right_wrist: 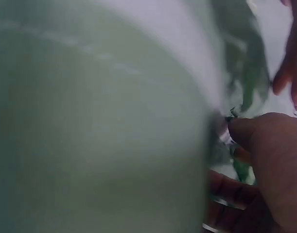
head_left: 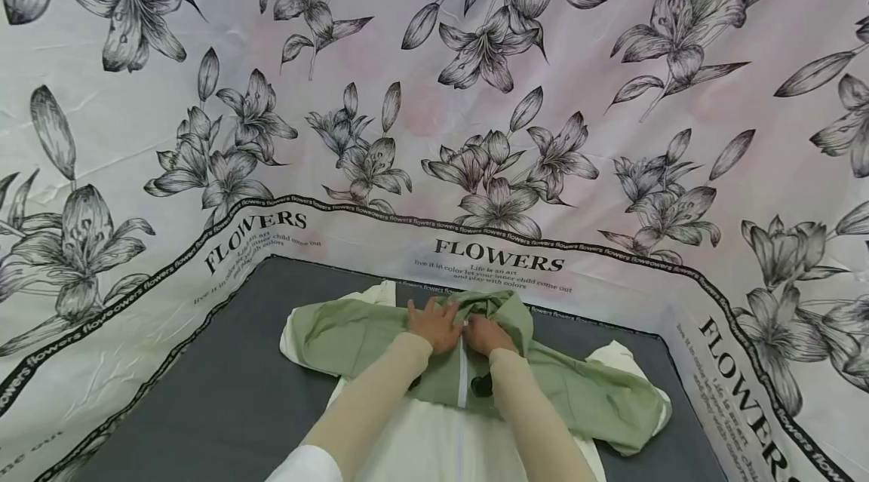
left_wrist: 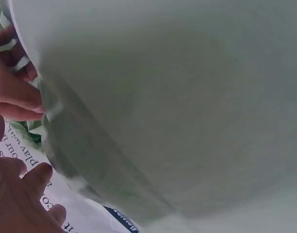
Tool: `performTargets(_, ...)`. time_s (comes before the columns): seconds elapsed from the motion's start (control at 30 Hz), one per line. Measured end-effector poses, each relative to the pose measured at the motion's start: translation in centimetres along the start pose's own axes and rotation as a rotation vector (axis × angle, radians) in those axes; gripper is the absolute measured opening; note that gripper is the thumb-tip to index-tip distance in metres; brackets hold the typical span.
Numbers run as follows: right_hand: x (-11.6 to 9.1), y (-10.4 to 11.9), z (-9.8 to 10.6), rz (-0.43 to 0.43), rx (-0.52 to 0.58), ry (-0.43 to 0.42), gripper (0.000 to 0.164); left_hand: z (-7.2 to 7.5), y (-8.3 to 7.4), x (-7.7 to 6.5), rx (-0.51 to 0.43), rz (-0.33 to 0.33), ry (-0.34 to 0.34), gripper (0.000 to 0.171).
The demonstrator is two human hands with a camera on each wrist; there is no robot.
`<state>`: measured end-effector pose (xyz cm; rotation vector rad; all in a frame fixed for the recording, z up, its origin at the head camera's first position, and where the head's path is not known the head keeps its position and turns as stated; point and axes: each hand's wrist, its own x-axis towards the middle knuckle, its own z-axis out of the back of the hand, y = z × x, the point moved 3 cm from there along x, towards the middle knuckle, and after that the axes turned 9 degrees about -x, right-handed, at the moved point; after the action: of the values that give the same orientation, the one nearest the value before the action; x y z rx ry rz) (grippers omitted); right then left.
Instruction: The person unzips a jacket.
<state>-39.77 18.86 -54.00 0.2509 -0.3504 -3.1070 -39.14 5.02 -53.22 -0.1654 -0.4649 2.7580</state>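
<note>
A light green and cream jacket (head_left: 428, 384) lies spread out with both sleeves stretched sideways and a white zipper (head_left: 463, 376) down its middle. My left hand (head_left: 434, 326) rests on the collar area left of the zipper top, its fingers spread. Just across the zipper, my right hand (head_left: 487, 336) pinches the jacket at the zipper's upper end, beside the bunched green hood (head_left: 512, 308). In the right wrist view, the right thumb (right_wrist: 270, 133) meets a finger at a small dark spot; blurred cloth covers much of both wrist views.
The jacket lies on a dark grey surface (head_left: 224, 361). Around it stands white flower-printed fabric (head_left: 380, 233) with a black lettered border. A black piece (head_left: 482, 385) sits on the jacket beside the right forearm. The right sleeve end (head_left: 645, 406) reaches toward the right side.
</note>
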Motion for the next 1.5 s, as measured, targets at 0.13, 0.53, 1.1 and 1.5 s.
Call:
performTargets(0.13,0.1,-0.2,-1.3,-0.012,-0.044,-0.057,0.032,-0.1,0.1,-0.7,-0.044,-0.022,0.034,0.058)
performTargets(0.53,-0.9,0.0,-0.1,0.066,-0.088,-0.151,0.017,1.5,-0.3,0.0,-0.220,-0.162,0.034,0.050)
performTargets(1.1,-3.7,1.0,3.9,0.062,0.401,-0.261,0.018,3.4,-2.5,0.6,-0.330,-0.159,-0.080,0.020)
performTargets(1.5,-4.3,0.1,2.6,-0.053,1.293,0.014,0.027,4.8,-2.8,-0.1,-0.422,-0.163,-0.128,0.024)
